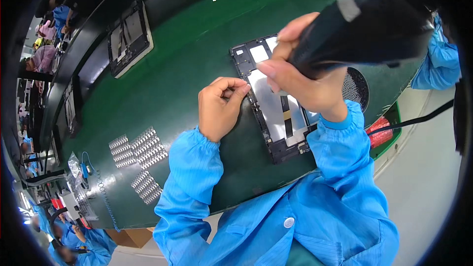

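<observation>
An opened tablet body (268, 103) with a black frame and silver inner plates lies on the green table in front of me. My left hand (220, 106) is at its left edge, thumb and forefinger pinched together; whatever sits between them is too small to make out. Above the tablet's right side, my right hand (313, 76) is closed around a bulky black handheld tool (367, 32) with a grey patch. Motion blurs the tool, so its exact kind does not show. Hand and tool hide part of the tablet.
Sheets of small silver parts (148, 148) lie left of my left forearm. Another tablet (130, 39) rests at the far left. A round dark dish (362, 88) stands beyond my right wrist. A black cable (419, 119) and a green bin (394, 118) are at the right.
</observation>
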